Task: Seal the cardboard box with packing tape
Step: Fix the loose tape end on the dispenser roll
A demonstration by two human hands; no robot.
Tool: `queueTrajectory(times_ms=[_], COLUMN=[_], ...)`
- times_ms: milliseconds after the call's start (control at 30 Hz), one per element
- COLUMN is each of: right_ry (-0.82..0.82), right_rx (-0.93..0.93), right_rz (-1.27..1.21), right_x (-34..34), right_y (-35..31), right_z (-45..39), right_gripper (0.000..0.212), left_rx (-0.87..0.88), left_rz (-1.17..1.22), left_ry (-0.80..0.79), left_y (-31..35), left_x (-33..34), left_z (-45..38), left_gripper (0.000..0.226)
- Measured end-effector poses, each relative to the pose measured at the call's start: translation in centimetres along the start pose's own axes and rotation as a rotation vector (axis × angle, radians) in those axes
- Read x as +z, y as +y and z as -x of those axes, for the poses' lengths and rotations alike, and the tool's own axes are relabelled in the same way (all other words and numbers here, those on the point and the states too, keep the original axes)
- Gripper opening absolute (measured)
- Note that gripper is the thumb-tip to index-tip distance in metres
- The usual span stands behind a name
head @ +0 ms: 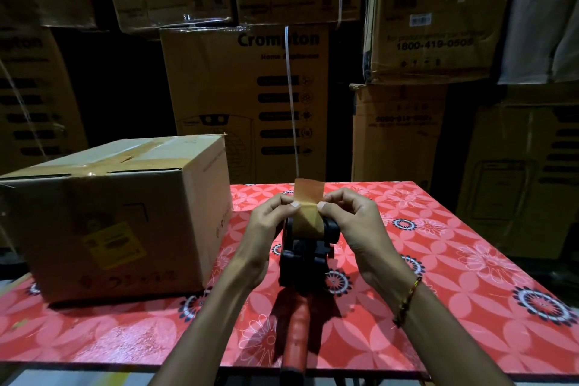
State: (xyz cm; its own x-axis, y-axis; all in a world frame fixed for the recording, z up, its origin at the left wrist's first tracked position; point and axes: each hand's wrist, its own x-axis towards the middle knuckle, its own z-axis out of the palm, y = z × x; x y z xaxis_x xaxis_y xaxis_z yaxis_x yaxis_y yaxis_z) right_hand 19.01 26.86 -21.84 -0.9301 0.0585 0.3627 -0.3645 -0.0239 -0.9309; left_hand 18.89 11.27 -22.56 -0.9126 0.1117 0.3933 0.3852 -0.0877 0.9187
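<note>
A closed cardboard box (119, 216) stands on the left of the table (438, 254), with brown tape across its top flaps and a yellow label on its front. To its right lies a black tape dispenser (305, 257) with a red handle (297, 335) pointing toward me. A strip of brown packing tape (308, 194) rises from the dispenser's head. My left hand (275, 219) pinches the strip's left edge and my right hand (347, 213) pinches its right edge, both above the dispenser.
The table carries a red cloth with a flower pattern; its near edge runs along the bottom. Behind it stand tall stacks of printed cardboard cartons (250, 97). A thin white strap (291, 103) hangs down just behind the tape strip.
</note>
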Motion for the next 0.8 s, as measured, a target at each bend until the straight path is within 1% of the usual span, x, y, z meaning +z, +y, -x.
queueTrajectory(times_ms=[33,100,167,267,400,567,667,800], right_ry=[0.004,0.012,0.015,0.023,0.013,-0.008,-0.042,-0.069], right_rx=[0.002,0.007,0.003,-0.012,-0.035,-0.078,-0.149,-0.242], right_rz=[-0.005,-0.015,-0.016,-0.035,-0.062,-0.088,-0.003,0.076], right_x=[0.0,-0.1,-0.2,-0.2,-0.4,-0.6,-0.9,-1.3], right_y=[0.0,0.0,0.1,0.2,0.5,0.7,1.1,1.4], right_z=[0.0,0.0,0.0,0.1,0.1,0.0,0.0,0.1], right_gripper=[0.01,0.012,0.01,0.007,0.005,0.021,0.027,0.028], left_rx=[-0.014,-0.033,-0.022,-0.008,0.012,-0.006,-0.04,-0.067], left_rz=[0.029,0.074,0.005,-0.096,-0.177,-0.142,-0.083,-0.061], left_ry=[0.008,0.036,0.052,0.07,0.064,0.082,0.063,0.04], left_y=[0.1,0.2,0.3,0.0,0.0,-0.4,-0.5,-0.4], left_x=[-0.1,-0.4,-0.6,-0.7,-0.6,-0.7,-1.0,-1.2], left_z=[-0.1,-0.3,-0.6,-1.3,-1.7,-2.0,-2.0,-2.0], left_gripper=[0.029,0.023,0.011,0.018,0.016,0.022,0.023,0.022])
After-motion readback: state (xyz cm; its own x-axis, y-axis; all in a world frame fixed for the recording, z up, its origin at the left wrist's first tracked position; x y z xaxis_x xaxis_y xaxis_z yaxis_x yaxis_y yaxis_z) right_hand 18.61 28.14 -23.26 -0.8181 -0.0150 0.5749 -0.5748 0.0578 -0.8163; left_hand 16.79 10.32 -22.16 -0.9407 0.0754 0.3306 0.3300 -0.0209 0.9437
